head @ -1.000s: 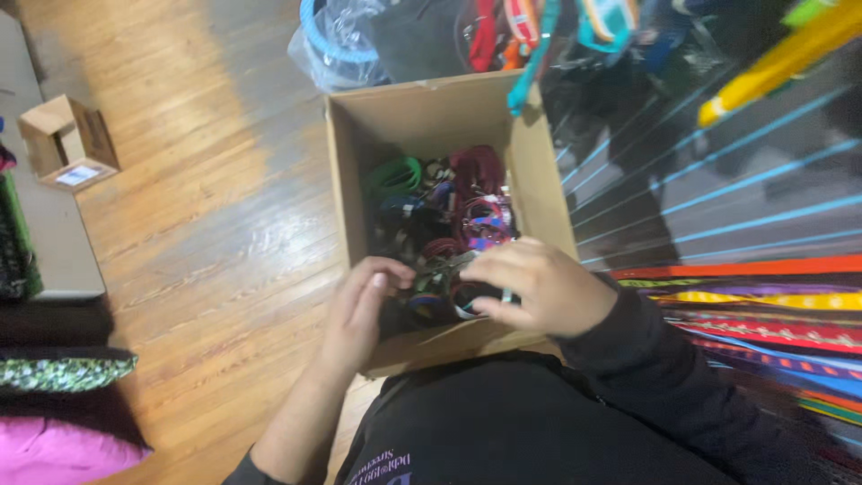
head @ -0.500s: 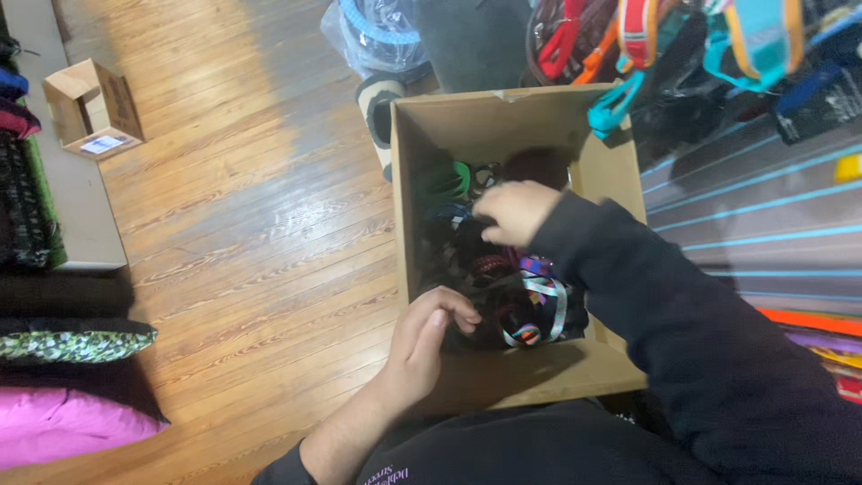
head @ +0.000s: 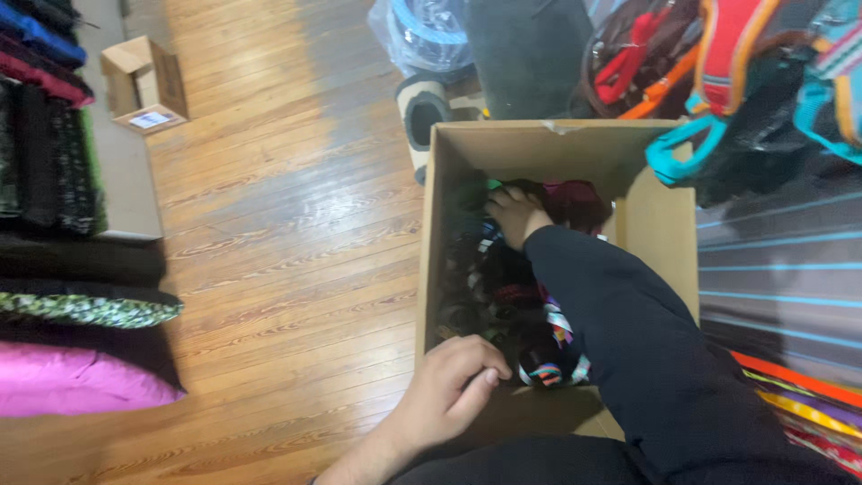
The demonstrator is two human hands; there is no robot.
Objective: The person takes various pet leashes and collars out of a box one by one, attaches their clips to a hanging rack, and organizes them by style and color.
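Far left: stacked fabric items along the edge, pink cushion [head: 76,377] at bottom. Small cardboard box [head: 144,83] on the wood floor [head: 278,224] up top, flaps open, white rectangular label on its near side.

Centre: large open cardboard box [head: 669,242], packed with a tangle of dark and multicoloured straps [head: 503,296]. Left hand [head: 449,391] rests at the box's near-left corner, fingers curled loosely; can't tell if it's gripping anything. Right hand [head: 516,216], dark sleeve, reaches deep toward the far end, fingers closed down into the straps by a maroon piece; exact hold hidden.

Right: red, orange, teal harnesses [head: 718,81] hanging above the box. Clear plastic bag [head: 431,36] behind it.
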